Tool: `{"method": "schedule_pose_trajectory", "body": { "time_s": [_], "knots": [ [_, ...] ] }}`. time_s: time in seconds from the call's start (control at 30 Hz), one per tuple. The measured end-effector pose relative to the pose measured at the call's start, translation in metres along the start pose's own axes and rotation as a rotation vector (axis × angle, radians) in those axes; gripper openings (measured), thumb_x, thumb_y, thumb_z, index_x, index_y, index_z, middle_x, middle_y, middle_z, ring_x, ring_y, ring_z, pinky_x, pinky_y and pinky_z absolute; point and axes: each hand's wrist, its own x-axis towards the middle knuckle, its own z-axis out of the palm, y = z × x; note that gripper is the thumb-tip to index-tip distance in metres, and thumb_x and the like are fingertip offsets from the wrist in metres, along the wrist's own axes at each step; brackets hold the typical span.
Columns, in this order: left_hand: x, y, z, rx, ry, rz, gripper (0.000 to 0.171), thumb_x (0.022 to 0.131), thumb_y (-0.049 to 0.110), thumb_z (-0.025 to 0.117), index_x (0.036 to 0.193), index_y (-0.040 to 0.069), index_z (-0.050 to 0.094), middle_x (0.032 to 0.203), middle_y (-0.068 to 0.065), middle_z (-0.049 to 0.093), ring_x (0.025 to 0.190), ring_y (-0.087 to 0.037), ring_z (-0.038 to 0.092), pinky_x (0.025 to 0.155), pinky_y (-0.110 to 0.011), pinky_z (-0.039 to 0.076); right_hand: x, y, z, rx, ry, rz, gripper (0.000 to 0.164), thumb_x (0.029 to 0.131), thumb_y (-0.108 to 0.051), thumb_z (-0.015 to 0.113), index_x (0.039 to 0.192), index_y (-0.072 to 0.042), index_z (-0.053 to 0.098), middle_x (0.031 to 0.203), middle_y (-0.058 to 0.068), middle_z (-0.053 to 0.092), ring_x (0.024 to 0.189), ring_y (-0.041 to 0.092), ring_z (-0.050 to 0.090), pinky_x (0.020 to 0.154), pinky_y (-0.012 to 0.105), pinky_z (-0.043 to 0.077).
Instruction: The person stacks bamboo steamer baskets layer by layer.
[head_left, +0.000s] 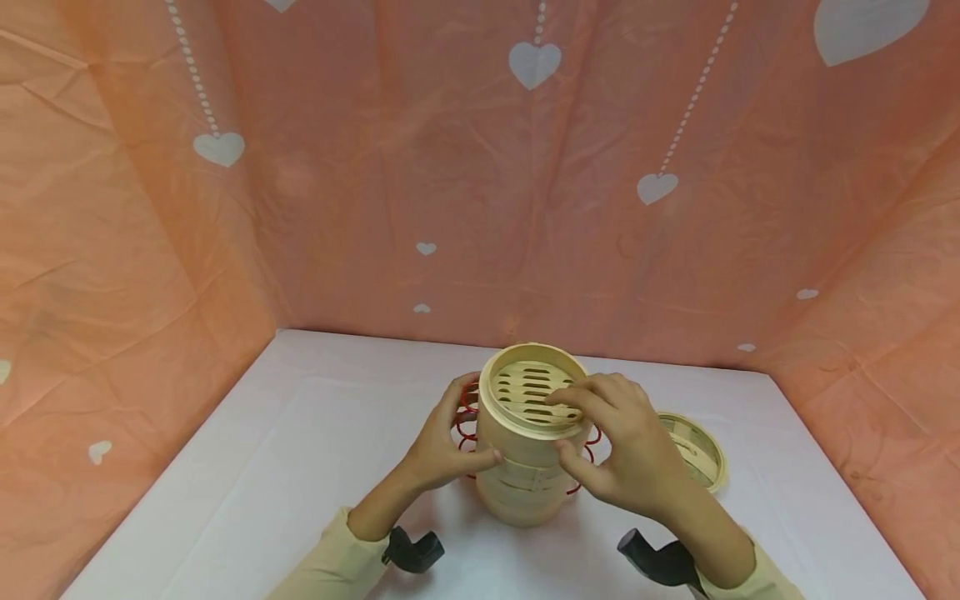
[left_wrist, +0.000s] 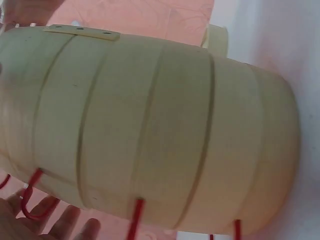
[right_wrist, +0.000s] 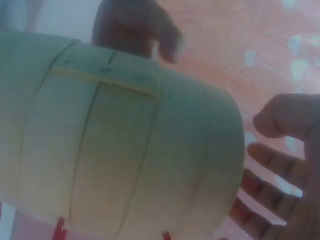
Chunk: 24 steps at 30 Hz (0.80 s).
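Observation:
A stack of bamboo steamer baskets (head_left: 531, 475) stands upright on the white table, pale wood with red loops (head_left: 467, 425) at its sides. Its top basket shows a slatted floor (head_left: 525, 392) inside a round rim. My left hand (head_left: 442, 442) spans the left side, fingers beside the loops and thumb toward the front. Spread, loose fingers (left_wrist: 65, 222) appear in the left wrist view, apart from the wall. Above the right of the rim is my right hand (head_left: 626, 446), fingers over the slats, thumb before the wall. In the right wrist view its thumb (right_wrist: 272, 120) stands apart from the basket.
Behind my right hand a round bamboo piece (head_left: 697, 450), like a steamer lid, lies on the white table (head_left: 337, 417). Orange cloth (head_left: 450, 167) with white hearts walls the back and both sides. Dark wrist mounts (head_left: 414, 552) sit below my hands.

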Motion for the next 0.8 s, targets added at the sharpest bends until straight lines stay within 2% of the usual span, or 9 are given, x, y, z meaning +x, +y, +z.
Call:
{"method": "schedule_pose_trajectory", "body": {
  "time_s": [0.1, 0.27, 0.37, 0.47, 0.8],
  "knots": [
    [0.004, 0.005, -0.002, 0.004, 0.025, 0.072, 0.086, 0.067, 0.021, 0.079, 0.142, 0.014, 0.037, 0.138, -0.010, 0.050, 0.124, -0.028, 0.050, 0.097, -0.035, 0.048, 0.001, 0.004, -0.006, -0.007, 0.013, 0.037, 0.041, 0.069, -0.015, 0.068, 0.109, -0.014, 0.066, 0.102, -0.003, 0.062, 0.093, 0.012, 0.050, 0.085, 0.035, 0.036],
    [0.010, 0.013, -0.005, -0.021, 0.034, 0.119, 0.087, 0.070, 0.031, 0.079, 0.143, 0.011, 0.037, 0.141, -0.009, 0.047, 0.128, -0.026, 0.048, 0.101, -0.032, 0.046, -0.001, 0.013, -0.015, -0.027, 0.002, 0.094, 0.041, 0.070, -0.018, 0.071, 0.111, -0.012, 0.066, 0.106, -0.003, 0.062, 0.101, 0.015, 0.052, 0.090, 0.035, 0.038],
    [0.012, 0.018, -0.005, -0.038, 0.038, 0.129, 0.088, 0.070, 0.033, 0.080, 0.143, 0.007, 0.037, 0.141, -0.012, 0.047, 0.128, -0.028, 0.048, 0.103, -0.030, 0.045, -0.004, 0.021, -0.019, -0.054, 0.005, 0.130, 0.042, 0.070, -0.017, 0.072, 0.112, -0.013, 0.066, 0.108, -0.004, 0.062, 0.104, 0.016, 0.053, 0.089, 0.036, 0.039],
    [0.015, 0.022, -0.005, -0.050, 0.041, 0.137, 0.086, 0.069, 0.029, 0.080, 0.142, 0.006, 0.038, 0.139, -0.014, 0.048, 0.126, -0.029, 0.048, 0.103, -0.030, 0.045, -0.008, 0.030, -0.021, -0.089, 0.025, 0.151, 0.043, 0.069, -0.014, 0.072, 0.111, -0.013, 0.066, 0.108, -0.002, 0.063, 0.103, 0.018, 0.055, 0.087, 0.038, 0.040],
    [0.017, 0.024, -0.003, -0.045, 0.024, 0.134, 0.083, 0.072, 0.027, 0.079, 0.141, 0.006, 0.038, 0.138, -0.014, 0.049, 0.125, -0.030, 0.050, 0.103, -0.041, 0.045, -0.026, 0.053, -0.024, -0.141, -0.004, 0.260, 0.043, 0.068, -0.012, 0.074, 0.110, -0.012, 0.065, 0.101, 0.000, 0.063, 0.098, 0.019, 0.056, 0.083, 0.041, 0.041]
  ]
}}
